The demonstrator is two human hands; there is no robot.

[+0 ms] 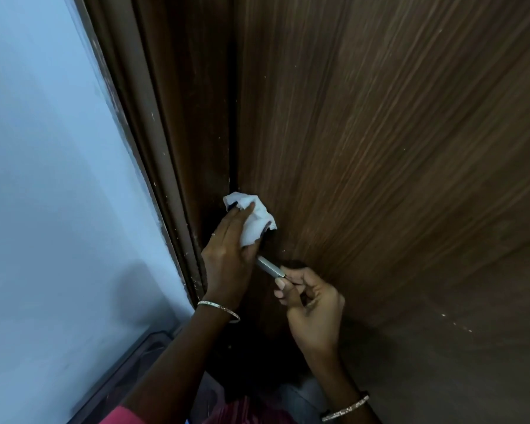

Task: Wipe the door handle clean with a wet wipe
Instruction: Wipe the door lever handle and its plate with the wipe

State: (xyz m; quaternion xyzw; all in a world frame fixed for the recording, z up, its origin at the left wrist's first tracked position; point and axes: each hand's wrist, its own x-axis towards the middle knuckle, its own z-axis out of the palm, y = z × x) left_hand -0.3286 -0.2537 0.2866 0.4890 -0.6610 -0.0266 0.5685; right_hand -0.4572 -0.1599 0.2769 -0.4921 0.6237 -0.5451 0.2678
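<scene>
I have the left hand (227, 258) clutching the bunched wet wipe (256, 221) over the inner end of the door handle (270, 268), the right hand (311, 304) pinching its free tip with curled fingers, the wooden door (395, 148) behind the handle, the door frame (172, 148) to its left

An indoor doorway in a lived-in building, a home by the look of it, though which room cannot be told. A brown wood-grain door (380, 148) takes up most of the view, with a slim metal lever handle (269, 268) low on it near its left edge. Left of the door runs a darker, scuffed brown frame (166, 133), and beyond that a plain pale blue painted wall (43, 148)
</scene>
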